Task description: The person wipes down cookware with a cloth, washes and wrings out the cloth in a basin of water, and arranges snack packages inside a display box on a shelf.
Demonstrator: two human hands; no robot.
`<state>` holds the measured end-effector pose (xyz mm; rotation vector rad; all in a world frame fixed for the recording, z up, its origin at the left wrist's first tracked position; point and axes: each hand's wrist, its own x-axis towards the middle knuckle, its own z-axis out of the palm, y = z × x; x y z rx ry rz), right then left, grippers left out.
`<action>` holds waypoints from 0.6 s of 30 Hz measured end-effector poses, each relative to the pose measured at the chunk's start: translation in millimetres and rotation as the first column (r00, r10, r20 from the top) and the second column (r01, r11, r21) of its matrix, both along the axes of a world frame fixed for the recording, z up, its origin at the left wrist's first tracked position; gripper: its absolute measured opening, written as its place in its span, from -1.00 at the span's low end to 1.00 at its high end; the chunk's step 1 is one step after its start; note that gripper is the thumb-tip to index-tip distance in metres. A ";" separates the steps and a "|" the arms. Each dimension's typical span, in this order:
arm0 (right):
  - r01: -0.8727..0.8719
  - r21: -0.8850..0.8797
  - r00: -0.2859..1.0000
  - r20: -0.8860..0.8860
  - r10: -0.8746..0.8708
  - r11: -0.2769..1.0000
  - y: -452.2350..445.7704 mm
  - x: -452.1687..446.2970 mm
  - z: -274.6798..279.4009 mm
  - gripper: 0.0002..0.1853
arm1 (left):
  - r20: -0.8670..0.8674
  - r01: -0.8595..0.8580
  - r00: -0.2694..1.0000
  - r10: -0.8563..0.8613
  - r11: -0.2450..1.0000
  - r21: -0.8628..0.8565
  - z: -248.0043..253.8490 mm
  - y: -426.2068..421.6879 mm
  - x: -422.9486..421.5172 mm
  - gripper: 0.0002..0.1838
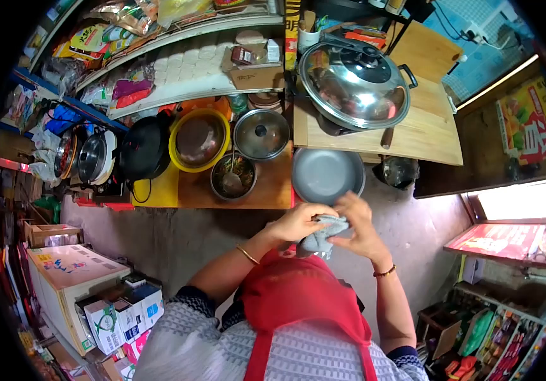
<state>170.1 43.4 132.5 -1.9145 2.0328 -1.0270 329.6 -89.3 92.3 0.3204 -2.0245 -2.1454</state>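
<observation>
A bunched grey-blue cloth is held in front of the red apron, close to my body. My left hand is closed on the cloth's left side, with the thumb and fingers pinching it. Around its right side curls my right hand, thumb low and fingers high; the fingers are blurred by motion. A clear, shiny bit shows under the cloth, too small to name. Just beyond my hands is a wide grey basin, its inside bare.
A large lidded steel wok stands on the wooden board. Left of the basin are a steel bowl of food with a ladle, a lidded pot, a yellow basin and a black pan. Boxes are stacked at lower left.
</observation>
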 end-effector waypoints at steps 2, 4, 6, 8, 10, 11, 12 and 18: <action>-0.114 0.310 0.989 0.125 0.079 0.944 3.5 -3.4 -31.9 -0.62 | 0.023 -0.014 1.000 0.014 1.000 -0.010 -12.5 -7.4 15.3 -0.69; -0.060 0.596 0.927 0.331 -0.177 0.801 1.8 6.5 -59.7 -0.70 | -0.122 -0.283 0.959 0.255 0.869 -0.405 -26.8 -19.6 30.4 -0.68; -0.020 0.648 0.797 0.470 -0.379 0.761 -12.3 25.6 -86.0 -0.71 | -0.091 -0.405 0.905 0.417 0.774 -0.487 -54.4 -14.3 39.9 -0.66; -0.019 0.600 0.446 0.721 -0.530 0.800 -9.1 40.0 -166.6 -0.70 | -0.038 -0.451 0.839 0.543 0.653 -0.609 -79.1 -1.1 48.7 -0.67; -0.103 0.565 0.015 0.824 -0.566 0.819 -33.7 61.9 -146.3 -0.67 | -0.028 -0.449 0.851 0.524 0.699 -0.556 -94.9 16.4 50.9 -0.70; -0.140 0.493 -0.421 0.755 -0.502 0.859 -46.9 68.4 -140.8 -0.63 | 0.009 -0.437 0.850 0.527 0.714 -0.547 -99.2 20.3 51.6 -0.69; -0.194 0.501 -0.378 0.755 -0.536 0.843 -51.4 66.8 -162.4 -0.56 | 0.020 -0.444 0.842 0.539 0.714 -0.541 -105.0 18.2 54.5 -0.69; -0.011 0.592 -0.208 0.787 -0.581 0.806 -129.8 83.6 -253.7 -0.69 | 0.138 -0.521 0.753 0.643 0.711 -0.473 -156.7 0.0 93.7 -0.66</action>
